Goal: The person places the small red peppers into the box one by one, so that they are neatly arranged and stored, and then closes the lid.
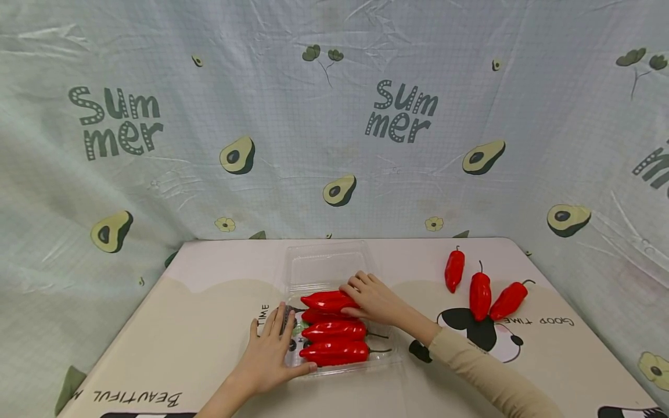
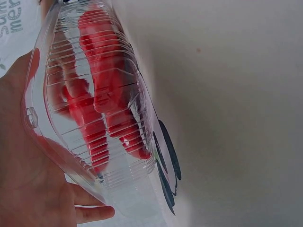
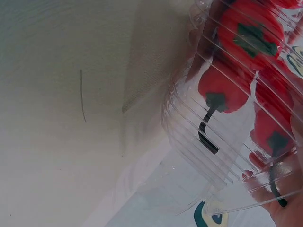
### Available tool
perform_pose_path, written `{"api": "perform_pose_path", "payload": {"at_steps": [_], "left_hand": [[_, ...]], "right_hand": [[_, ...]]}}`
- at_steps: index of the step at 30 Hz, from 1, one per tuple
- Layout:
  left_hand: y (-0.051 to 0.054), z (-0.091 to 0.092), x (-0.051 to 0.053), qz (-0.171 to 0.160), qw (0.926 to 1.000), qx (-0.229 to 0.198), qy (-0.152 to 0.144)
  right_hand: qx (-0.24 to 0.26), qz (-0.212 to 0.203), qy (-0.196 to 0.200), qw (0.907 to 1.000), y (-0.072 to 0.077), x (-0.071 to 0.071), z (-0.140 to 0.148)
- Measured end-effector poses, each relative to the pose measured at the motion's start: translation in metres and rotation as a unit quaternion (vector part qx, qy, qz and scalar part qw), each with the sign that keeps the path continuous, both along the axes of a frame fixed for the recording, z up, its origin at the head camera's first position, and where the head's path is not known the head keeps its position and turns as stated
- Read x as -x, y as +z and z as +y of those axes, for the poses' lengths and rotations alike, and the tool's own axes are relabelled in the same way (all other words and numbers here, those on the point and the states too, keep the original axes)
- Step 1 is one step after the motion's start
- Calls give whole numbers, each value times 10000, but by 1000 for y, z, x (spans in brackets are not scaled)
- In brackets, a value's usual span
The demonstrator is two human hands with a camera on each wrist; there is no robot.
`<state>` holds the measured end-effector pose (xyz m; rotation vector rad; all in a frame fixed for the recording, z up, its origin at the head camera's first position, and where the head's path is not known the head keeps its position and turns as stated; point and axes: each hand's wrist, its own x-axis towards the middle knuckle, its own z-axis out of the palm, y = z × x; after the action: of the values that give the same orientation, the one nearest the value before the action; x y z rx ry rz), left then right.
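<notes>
A clear plastic clamshell box [image 1: 345, 369] lies with its lid [image 1: 326, 264] folded back. Several red peppers lie crosswise in it, stems to the right; the nearest pepper [image 1: 334, 353] and the one behind it [image 1: 334, 331] show most plainly. My left hand [image 1: 272, 348] rests along the box's left rim, fingers spread and straight, thumb at the near corner. In the left wrist view, the box's ribbed wall [image 2: 90, 90] stands beside that palm. My right hand [image 1: 373, 299] grips the stem end of the farthest pepper [image 1: 325, 301], its thumb on the near side. That pepper's stem is hidden.
Three more red peppers lie on the table to the right: one upper left [image 1: 455, 270], one in the middle [image 1: 479, 296], one at right [image 1: 508, 301]. The cream tablecloth [image 1: 209, 331] carries printed words and a cartoon dog. A patterned curtain [image 1: 292, 116] hangs behind the table.
</notes>
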<state>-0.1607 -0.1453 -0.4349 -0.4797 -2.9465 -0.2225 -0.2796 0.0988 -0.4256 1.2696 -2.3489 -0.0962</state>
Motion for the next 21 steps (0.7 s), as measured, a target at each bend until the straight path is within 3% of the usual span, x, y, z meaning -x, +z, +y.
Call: {"api": "perform_pose_path", "payload": {"at_steps": [21], "left_hand": [[2, 0, 0, -94, 9999, 46, 29]], "right_hand": [[-43, -33, 5, 10000, -6, 3, -1]]}}
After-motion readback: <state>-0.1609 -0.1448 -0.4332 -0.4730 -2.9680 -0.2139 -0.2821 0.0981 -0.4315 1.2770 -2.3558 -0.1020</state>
